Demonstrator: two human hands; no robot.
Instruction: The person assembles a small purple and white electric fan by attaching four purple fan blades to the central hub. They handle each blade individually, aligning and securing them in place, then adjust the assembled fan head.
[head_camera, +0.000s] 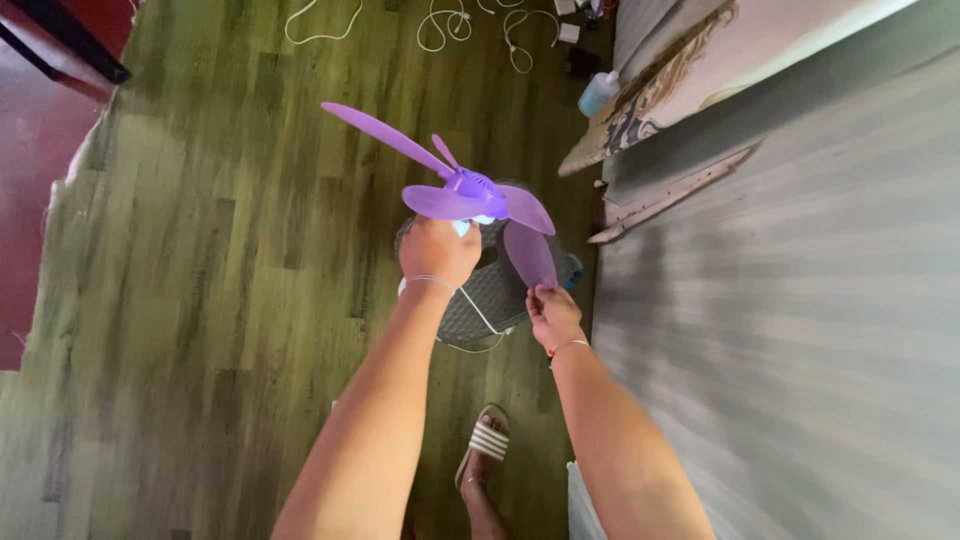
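- Purple fan blade (468, 192) is held up in the air above a grey wire fan guard (500, 290), which lies on the green wood-plank floor (200, 300) just beside a grey wall (800, 300).
- Left hand (438, 252) is closed around the underside of the blade's hub, bearing its weight; a white cord (478, 310) trails down from near that wrist.
- Right hand (552, 312) pinches the tip of the lowest vane between fingers and thumb.
- Judging by the grip, the step in hand is handling the freed blade away from the guard, turning or steadying it.
- Any next move calls for a firm hold at the hub and a light one at the vane, since the thin plastic looks likely to flex.
- A sandalled foot (484, 445) stands below; white cables (440, 25) and a pale blue bottle (598, 94) lie farther off.
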